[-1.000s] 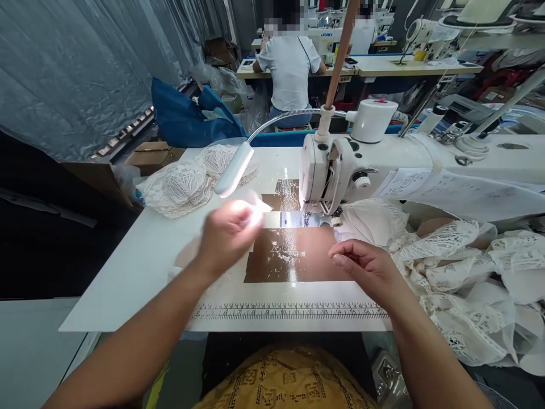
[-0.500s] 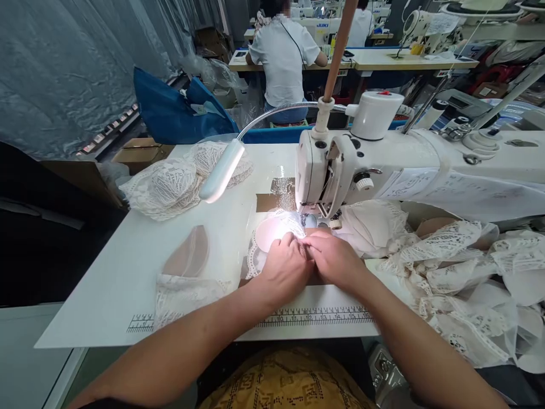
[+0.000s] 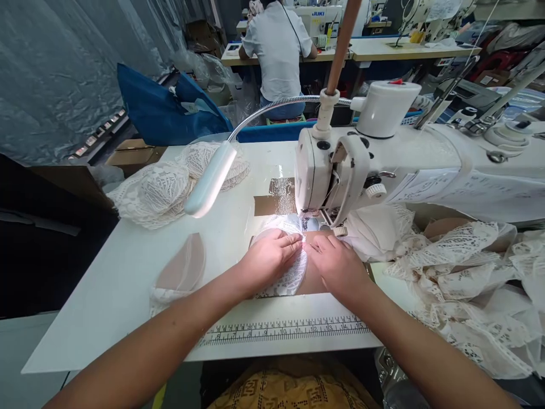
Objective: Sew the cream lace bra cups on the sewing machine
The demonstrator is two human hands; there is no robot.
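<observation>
A white lace bra cup [image 3: 293, 279] lies on the table under the needle end of the white sewing machine [image 3: 310, 170]. My left hand [image 3: 272, 255] pinches its edge just in front of the presser foot, fingers pressed together and palm over the lace. Close beside it, my right hand [image 3: 338, 262] pinches the same seam from the right. The exact spot between the fingertips is hidden. Beneath the lace shows a brown sheet [image 3: 317, 278] on the table. Left of my hands rests a beige cup piece [image 3: 183, 264], partly covered by my left forearm.
A pile of lace cups [image 3: 155, 190] sits at the back left under a lamp [image 3: 210, 179] on a bent neck. More lace pieces [image 3: 472, 307] are heaped at the right. A printed ruler [image 3: 281, 330] runs along the front edge. A co-worker [image 3: 279, 54] sits beyond.
My left hand has drawn left and the fingers of both hands have shifted along the cup. White lace now lies toward me between my hands; the pink round part is no longer visible.
</observation>
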